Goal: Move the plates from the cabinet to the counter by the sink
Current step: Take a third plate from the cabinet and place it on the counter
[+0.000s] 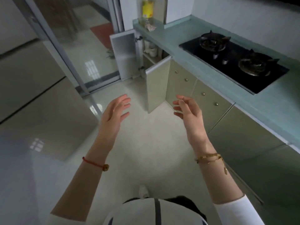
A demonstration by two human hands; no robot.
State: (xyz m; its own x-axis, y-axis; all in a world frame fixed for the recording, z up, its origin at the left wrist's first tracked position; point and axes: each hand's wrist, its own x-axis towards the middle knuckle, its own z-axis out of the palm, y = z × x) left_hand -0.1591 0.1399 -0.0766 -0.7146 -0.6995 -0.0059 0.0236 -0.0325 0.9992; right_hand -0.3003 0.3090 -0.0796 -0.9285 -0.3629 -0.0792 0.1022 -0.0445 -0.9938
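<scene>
Hands, left (116, 109) and right (186, 109), empty, well short of open cabinet (151, 52).

1. You stand in a home kitchen: a two-burner gas hob (233, 62) is set into a green counter (267, 108).
2. Below it run cabinet doors (203, 101); a tiled floor (146, 135) spreads out.
</scene>
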